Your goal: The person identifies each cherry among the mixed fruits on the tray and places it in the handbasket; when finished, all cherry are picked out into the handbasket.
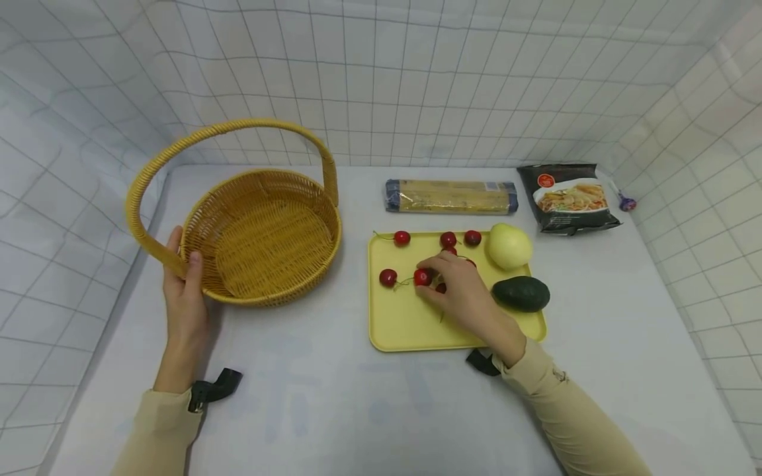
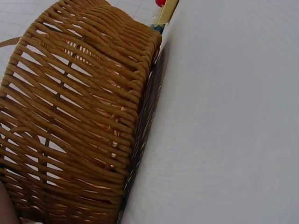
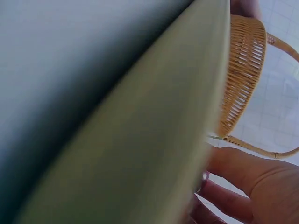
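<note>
At the left, my left hand (image 1: 186,304) grips the near-left rim of a round wicker basket (image 1: 276,248), at the foot of its tall arched handle (image 1: 238,125). Woven side strands of the basket fill much of the left wrist view. Over the yellow tray (image 1: 393,324), my right hand (image 1: 467,294) pinches a bright red cherry (image 1: 422,277) between thumb and fingers. A darker cherry (image 1: 387,277) lies just left of it. More cherries sit behind and under the hand, partly hidden by it. In the right wrist view, the tray's edge blocks most of the fingers.
On the tray's right side are a pale green round fruit (image 1: 510,246) and a dark green avocado (image 1: 520,293). Behind the tray lies a long yellow packet (image 1: 450,196). A black food bag (image 1: 568,198) and a wrapped lollipop (image 1: 626,201) lie at the back right.
</note>
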`<state>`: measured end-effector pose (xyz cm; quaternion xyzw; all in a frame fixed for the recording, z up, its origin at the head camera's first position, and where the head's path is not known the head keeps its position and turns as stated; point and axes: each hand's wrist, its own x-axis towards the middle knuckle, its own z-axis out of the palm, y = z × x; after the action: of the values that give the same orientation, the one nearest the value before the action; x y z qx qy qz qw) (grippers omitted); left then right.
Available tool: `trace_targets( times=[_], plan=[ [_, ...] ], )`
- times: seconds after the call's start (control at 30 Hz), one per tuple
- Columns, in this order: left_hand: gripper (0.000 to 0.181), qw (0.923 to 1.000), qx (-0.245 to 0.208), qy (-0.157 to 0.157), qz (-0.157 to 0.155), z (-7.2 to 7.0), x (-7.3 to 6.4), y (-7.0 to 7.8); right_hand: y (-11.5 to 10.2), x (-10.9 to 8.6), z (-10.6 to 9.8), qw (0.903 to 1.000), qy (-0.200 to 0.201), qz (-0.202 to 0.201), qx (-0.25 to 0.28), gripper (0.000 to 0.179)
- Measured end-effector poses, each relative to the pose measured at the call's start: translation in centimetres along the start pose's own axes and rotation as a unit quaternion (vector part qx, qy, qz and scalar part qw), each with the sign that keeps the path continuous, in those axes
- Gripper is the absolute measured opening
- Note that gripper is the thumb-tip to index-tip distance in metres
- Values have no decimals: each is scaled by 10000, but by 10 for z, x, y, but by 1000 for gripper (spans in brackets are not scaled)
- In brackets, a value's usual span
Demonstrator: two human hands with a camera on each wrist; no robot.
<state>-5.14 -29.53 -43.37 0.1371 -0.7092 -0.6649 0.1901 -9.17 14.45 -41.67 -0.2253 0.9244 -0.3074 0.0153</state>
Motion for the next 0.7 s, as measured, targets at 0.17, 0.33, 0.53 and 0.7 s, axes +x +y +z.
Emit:
trace_targets(
  times=[0.17,0.33,0.53,0.7],
  plan=[
    [59,9993,332,-136,70,-1,-2,0,-7,3,-2,9998,43,-94,172,34],
    [60,9992,298,-278,52,-1,-3,1,-14,7,-4,9988,229,-284,312,36],
    [64,9975,509,-489,105,1,-2,2,-26,19,-14,9949,666,-549,518,34],
    [66,9940,890,-582,235,3,-2,4,-39,30,-19,9913,752,-736,786,33]
  ],
)
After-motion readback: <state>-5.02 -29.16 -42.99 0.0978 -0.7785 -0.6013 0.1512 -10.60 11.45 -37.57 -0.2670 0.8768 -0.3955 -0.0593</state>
